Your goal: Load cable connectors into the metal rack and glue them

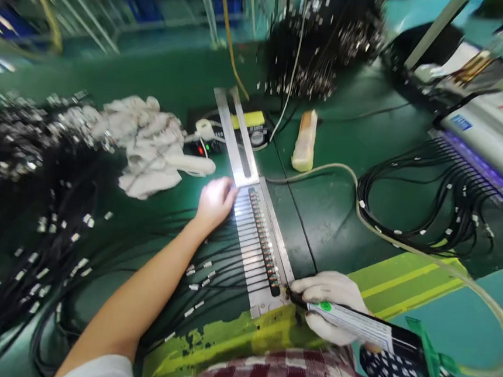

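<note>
My left hand (215, 202) is bare, with its fingers curled closed against the left edge of a long metal fixture (251, 265), near its hinged top end. Whatever the fingertips hold there is hidden. A row of small connector ends (264, 242) lies in the fixture's dark slot, and thin black cables (222, 247) run out to the left. The slotted metal lid (232, 134) is swung away from me. My right hand (334, 301), in a white glove, grips a black labelled dispensing syringe (363, 324). Its tip is at the fixture's near end.
Bundled black cables (47, 253) with metal ends cover the left. A crumpled white cloth (149, 144) and a small control box (206, 146) lie beyond the fixture. A wrapped block (305, 140), an air hose (357, 192) and a purple-lit machine (488, 144) are rightward.
</note>
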Demonstrator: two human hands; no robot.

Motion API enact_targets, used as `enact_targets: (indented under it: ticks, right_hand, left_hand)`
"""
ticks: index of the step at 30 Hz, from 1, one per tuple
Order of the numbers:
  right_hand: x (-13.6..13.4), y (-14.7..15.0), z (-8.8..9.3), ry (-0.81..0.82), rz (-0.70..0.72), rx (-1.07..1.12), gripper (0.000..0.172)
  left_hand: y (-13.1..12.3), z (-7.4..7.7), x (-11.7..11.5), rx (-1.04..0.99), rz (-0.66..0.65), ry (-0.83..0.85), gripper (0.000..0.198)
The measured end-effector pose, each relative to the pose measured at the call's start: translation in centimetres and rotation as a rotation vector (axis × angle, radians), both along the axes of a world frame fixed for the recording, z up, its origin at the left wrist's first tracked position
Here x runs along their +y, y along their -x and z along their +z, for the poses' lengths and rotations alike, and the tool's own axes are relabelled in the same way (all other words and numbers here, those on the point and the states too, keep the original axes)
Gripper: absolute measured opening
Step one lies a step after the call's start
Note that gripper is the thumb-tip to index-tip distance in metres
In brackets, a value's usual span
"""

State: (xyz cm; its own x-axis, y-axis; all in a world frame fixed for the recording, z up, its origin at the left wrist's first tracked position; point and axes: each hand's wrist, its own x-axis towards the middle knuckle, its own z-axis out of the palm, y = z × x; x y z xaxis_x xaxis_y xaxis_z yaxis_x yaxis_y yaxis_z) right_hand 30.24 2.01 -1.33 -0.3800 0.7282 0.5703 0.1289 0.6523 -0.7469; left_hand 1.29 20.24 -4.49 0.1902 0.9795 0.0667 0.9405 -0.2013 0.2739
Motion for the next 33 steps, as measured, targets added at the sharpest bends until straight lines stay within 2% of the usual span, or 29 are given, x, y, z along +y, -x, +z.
enact_targets:
  ticks: [2,5,8,10,12,14,17,19,21,24,26,28,29,31,33]
  right_hand:
    - [-0.2,0.1,-0.1,0.072,-0.041,0.102,0.017]
    - [-0.1,-0.4,-0.3,0.268,-0.164,0.343,0.007]
    - [1.2,-1.7,-0.1,0.449,-0.169,0.648,0.016]
    - [2.9,-2.9,0.4,0.516,-0.129,0.779,0.024]
    - [5.2,-4.1,0.9,0.547,-0.105,0.874,0.032]
    - [7.5,-5.1,1.2,0.584,-0.097,0.956,0.042]
    - [9.8,-6.4,1.0,0.664,-0.142,1.064,0.051]
    - [10.3,-7.3,0.7,0.692,-0.185,1.116,0.049]
    - [10.2,-8.1,0.6,0.695,-0.202,1.159,0.046]
    - [9.6,-9.2,1.1,0.695,-0.178,1.278,0.042]
    - [9.4,-9.9,1.7,0.685,-0.158,1.363,0.040]
    - [9.4,-10.2,2.4,0.656,-0.154,1.392,0.038]
    - [9.4,-10.2,2.8,0.644,-0.146,1.371,0.038]
    - [9.6,-9.7,3.7,0.621,-0.119,1.275,0.039]
    - [9.9,-8.4,4.8,0.601,-0.083,1.155,0.039]
  left_hand:
    - [-0.3,1.1,-0.1,0.043,-0.006,-0.001,0.027]
    - [-1.1,3.6,-0.8,0.083,-0.023,-0.020,0.023]
    - [-3.4,6.5,-2.0,0.097,-0.075,-0.008,0.020]
    - [-6.1,8.1,-2.0,0.082,-0.144,0.009,0.022]
    - [-9.8,9.1,-0.8,0.056,-0.197,0.030,0.025]
    - [-13.7,9.5,1.6,0.037,-0.185,0.042,0.031]
    - [-18.9,9.6,5.7,0.009,-0.089,0.080,0.060]
    - [-21.0,9.8,7.7,-0.016,-0.042,0.122,0.070]
    - [-21.7,10.2,8.3,-0.050,-0.038,0.140,0.067]
    - [-19.4,10.6,6.5,-0.112,-0.118,0.098,0.068]
    - [-15.6,10.1,3.8,-0.171,-0.247,0.043,0.073]
    - [-10.7,9.0,0.5,-0.353,-0.480,-0.043,0.071]
    - [-8.1,8.3,-1.2,-0.389,-0.528,-0.032,0.068]
    - [-3.5,6.7,-4.6,-0.394,-0.511,-0.013,0.067]
    - [-0.2,5.3,-7.4,-0.369,-0.487,-0.039,0.065]
